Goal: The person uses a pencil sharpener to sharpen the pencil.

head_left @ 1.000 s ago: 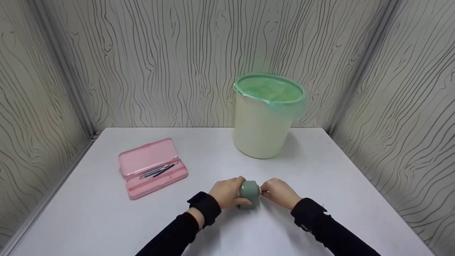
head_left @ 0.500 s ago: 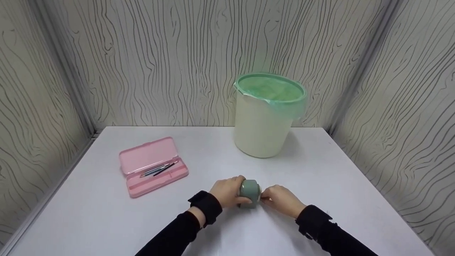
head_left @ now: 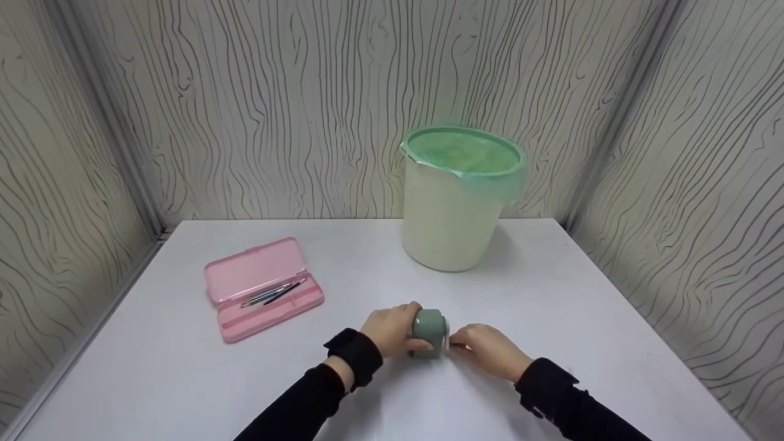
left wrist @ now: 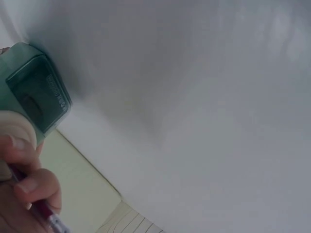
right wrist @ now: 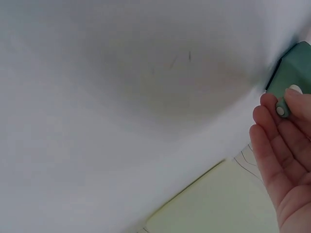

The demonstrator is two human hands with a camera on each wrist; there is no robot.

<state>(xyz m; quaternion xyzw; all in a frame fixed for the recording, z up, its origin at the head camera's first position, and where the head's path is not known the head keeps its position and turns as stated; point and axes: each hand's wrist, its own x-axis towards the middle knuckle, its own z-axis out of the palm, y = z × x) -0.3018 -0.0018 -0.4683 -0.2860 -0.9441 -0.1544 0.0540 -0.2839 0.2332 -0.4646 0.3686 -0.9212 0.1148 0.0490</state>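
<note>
White table (head_left: 153, 392) before wood-grain patterned wall (head_left: 294, 110), left hand (head_left: 389, 331) clamped round boxy green plastic sharpener (head_left: 427, 324) at table's near part, fingers also curled on slim dark-red pencil (left wrist: 43, 208), right hand (head_left: 487, 349) pinching small green knob (right wrist: 283, 108) beside sharpener

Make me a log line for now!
left hand: holds green sharpener | right hand: pinches green knob | pink case: open | bin: farther back

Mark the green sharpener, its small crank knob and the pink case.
Green sharpener (head_left: 430, 326): head view, on its body.
Crank knob (right wrist: 284, 106): right wrist view, on its green side.
Pink case (head_left: 257, 269): head view, on the inside of its open lid.
</note>
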